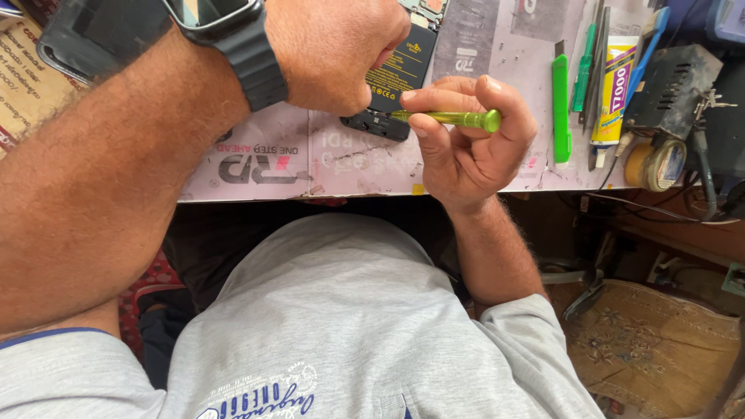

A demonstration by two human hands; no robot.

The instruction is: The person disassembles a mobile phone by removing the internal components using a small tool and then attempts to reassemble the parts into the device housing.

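The right hand point(466, 140) holds a thin green screwdriver point(454, 119), fingers and thumb closed round it. The tool lies almost flat, and its tip points left to the bottom end of an open phone point(392, 85) on the surface point(310, 167). Inside the phone you can see a big black battery point(403, 66).

The left hand point(334, 50) is curled tight and presses down on the phone from above — it hides much of it. A black watch point(233, 35) sits on that wrist. You cannot tell what the left fingers pinch, if anything, because they are tucked under.

To the right of the hands lie a flat green pry tool point(561, 109), a white and yellow glue tube point(613, 89) and some thin tools point(594, 54) — all near each other. Further right stands a dark metal box point(671, 89) with a roll of wire point(656, 164) just beside it.
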